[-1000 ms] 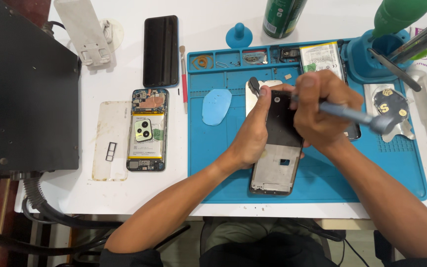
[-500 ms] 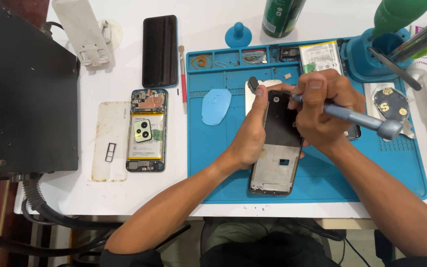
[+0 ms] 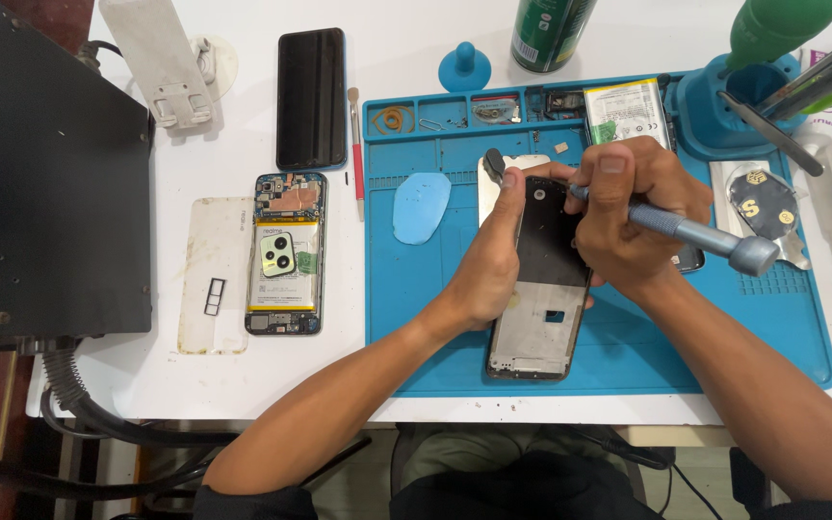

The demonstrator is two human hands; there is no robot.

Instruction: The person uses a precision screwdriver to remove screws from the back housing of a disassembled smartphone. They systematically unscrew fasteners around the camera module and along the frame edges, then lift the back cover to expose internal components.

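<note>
A bare phone frame [image 3: 543, 318] with a dark upper half lies lengthwise on the blue work mat [image 3: 628, 356]. My left hand [image 3: 488, 270] grips its left edge, fingers reaching up to the top corner. My right hand [image 3: 628, 207] holds a blue-grey precision screwdriver [image 3: 695, 233], its tip down at the frame's upper right part. The screwdriver's tip is hidden behind my fingers.
An opened phone [image 3: 286, 255] showing battery and camera lies left of the mat, beside a clear back cover [image 3: 214, 274] and a black phone [image 3: 311, 96]. A red-handled brush [image 3: 356, 154], blue pick [image 3: 422, 206], loose battery [image 3: 628, 114], green can [image 3: 551, 34] and black box [image 3: 40, 173] surround it.
My right hand and the screwdriver have shifted slightly on the frame's upper part. My left hand stays on the frame.
</note>
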